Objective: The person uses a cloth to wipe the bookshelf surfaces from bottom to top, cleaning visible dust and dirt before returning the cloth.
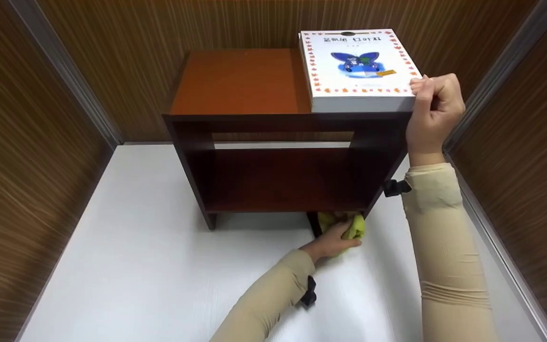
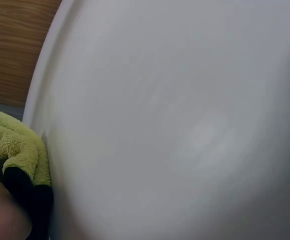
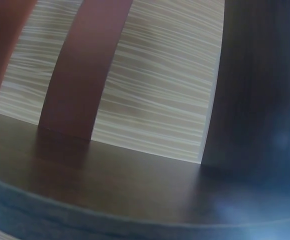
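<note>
My left hand grips a crumpled yellow-green cloth under the bottom board of a dark brown shelf unit, near its right side panel. Beside the cloth a narrow dark strip shows. The same cloth is at the left edge of the left wrist view, part of the hand blurred below it. Up at the right, my right hand has curled fingers on the front right corner of a thick white book with a butterfly cover. The book lies flat on the unit's top.
The unit stands on a white surface, with wood-grain walls at the back and both sides. An orange-brown top panel extends left of the book. Through the unit's open back, the right wrist view shows pale striped wall.
</note>
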`<state>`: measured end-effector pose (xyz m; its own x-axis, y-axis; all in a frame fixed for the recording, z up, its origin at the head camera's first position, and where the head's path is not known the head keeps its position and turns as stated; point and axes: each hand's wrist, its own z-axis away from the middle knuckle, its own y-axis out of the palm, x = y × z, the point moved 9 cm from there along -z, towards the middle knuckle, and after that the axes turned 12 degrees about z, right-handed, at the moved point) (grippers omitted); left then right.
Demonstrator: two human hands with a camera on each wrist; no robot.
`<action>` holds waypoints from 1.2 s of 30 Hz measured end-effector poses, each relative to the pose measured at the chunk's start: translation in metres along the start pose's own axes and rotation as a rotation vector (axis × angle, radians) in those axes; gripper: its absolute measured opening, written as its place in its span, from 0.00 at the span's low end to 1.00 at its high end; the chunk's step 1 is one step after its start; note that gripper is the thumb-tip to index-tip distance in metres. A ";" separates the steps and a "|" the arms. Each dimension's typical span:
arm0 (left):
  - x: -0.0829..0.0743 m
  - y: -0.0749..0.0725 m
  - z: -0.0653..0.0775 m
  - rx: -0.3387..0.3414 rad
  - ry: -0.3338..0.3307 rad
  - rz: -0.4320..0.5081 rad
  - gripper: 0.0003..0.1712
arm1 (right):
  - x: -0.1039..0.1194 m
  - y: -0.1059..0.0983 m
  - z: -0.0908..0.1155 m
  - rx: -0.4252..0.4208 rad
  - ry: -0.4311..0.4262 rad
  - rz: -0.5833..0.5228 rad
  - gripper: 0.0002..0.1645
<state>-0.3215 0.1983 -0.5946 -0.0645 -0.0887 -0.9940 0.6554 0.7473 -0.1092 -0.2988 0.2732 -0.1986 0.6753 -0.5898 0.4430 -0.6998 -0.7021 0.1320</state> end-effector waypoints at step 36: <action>0.028 -0.025 -0.021 -0.231 -0.401 0.112 0.42 | -0.003 0.000 0.000 -0.008 -0.003 -0.021 0.14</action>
<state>-0.3550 0.1908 -0.6198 0.3224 -0.2122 -0.9225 0.4546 0.8895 -0.0458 -0.3010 0.2745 -0.1997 0.6906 -0.5760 0.4374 -0.6871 -0.7113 0.1481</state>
